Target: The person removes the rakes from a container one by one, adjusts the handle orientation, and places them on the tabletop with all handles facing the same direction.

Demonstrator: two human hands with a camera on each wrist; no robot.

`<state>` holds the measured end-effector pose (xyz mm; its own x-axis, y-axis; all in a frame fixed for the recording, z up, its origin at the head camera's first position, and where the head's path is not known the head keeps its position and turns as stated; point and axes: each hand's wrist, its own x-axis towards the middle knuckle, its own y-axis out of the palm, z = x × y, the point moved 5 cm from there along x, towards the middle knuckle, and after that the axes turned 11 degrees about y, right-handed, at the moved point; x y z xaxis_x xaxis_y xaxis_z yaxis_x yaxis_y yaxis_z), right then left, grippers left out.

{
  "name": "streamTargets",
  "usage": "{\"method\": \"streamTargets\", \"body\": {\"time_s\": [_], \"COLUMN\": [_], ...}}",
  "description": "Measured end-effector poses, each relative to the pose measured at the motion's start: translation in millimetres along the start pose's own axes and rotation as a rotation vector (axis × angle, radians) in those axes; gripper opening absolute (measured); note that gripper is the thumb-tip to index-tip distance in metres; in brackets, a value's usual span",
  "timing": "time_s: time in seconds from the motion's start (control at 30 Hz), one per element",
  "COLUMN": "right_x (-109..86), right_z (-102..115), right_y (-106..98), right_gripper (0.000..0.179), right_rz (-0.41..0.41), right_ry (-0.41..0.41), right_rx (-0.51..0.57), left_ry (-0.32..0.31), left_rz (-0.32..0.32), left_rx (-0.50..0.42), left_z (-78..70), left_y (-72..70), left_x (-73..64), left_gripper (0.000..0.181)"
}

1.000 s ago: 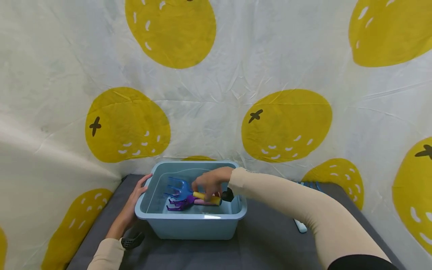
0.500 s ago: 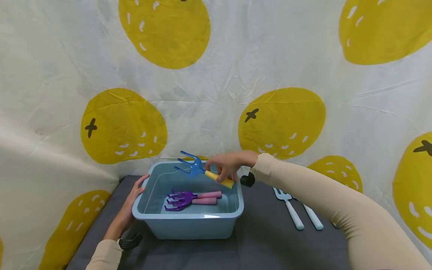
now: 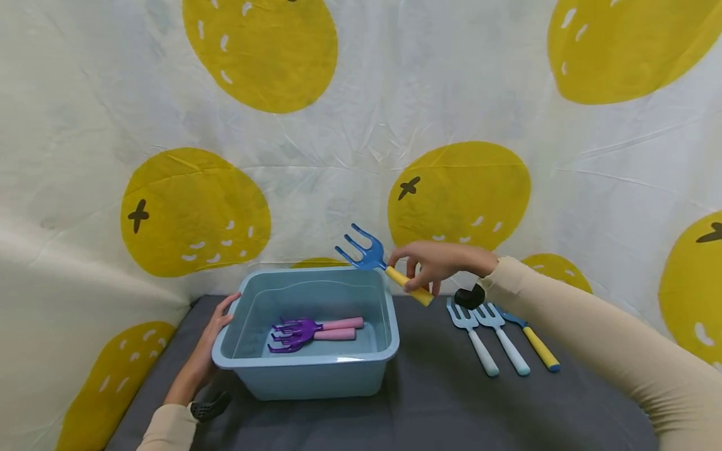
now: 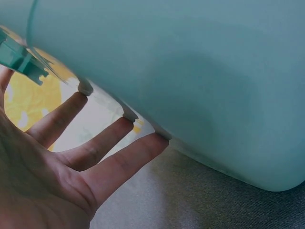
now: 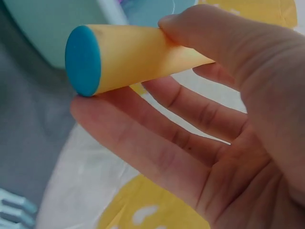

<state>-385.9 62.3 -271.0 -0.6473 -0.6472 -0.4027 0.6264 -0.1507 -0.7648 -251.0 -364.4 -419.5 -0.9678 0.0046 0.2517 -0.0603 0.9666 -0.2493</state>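
Pinched by its yellow handle (image 5: 128, 55) between thumb and fingers, a blue hand fork (image 3: 369, 255) is up in my right hand (image 3: 442, 260), above and just right of the light blue basin (image 3: 316, 379). The handle's end is blue in the right wrist view. My left hand (image 3: 211, 338) touches the basin's left side; in the left wrist view its straight fingers (image 4: 128, 160) press their tips on the outer wall. Two purple hand forks with pink handles (image 3: 338, 334) lie side by side inside the basin.
Right of the basin, two light blue forks (image 3: 479, 347) and a blue fork with a yellow handle (image 3: 541, 349) lie on the dark grey tabletop (image 3: 440, 407). A white cloth with yellow fruit prints (image 3: 338, 200) hangs behind.
My right hand has lifted the blue hand fork out of the basin and carried it up and right. The forks on the table have come into view. My left hand stays at the basin.
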Motion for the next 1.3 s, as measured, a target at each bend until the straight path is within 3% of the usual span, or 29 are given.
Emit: {"method": "streamTargets", "body": {"time_s": [0.33,0.63,0.93,1.3], "right_x": [-48.4,-87.2,-117.5,-150.1], "right_z": [-71,-129,-191,-246], "right_y": [10,26,58,100], "right_gripper": [0.063,0.063,0.066,0.061], "right_rz": [-0.047,-0.087,-0.131,-0.14], "right_ry": [0.081,0.015,0.041,0.058], "right_rx": [0.157,0.308,0.402,0.535], "left_ry": [0.021,0.017,0.001,0.003], "left_rz": [0.015,0.016,0.008,0.003], "left_rx": [0.006,0.009,-0.004,-0.014], "left_z": [-2.6,-1.9,-2.4,-6.8], "left_y": [-1.7,1.8,0.8,2.9], "left_x": [-0.3,0.1,2.4,1.5], "left_gripper": [0.056,0.057,0.057,0.057]}}
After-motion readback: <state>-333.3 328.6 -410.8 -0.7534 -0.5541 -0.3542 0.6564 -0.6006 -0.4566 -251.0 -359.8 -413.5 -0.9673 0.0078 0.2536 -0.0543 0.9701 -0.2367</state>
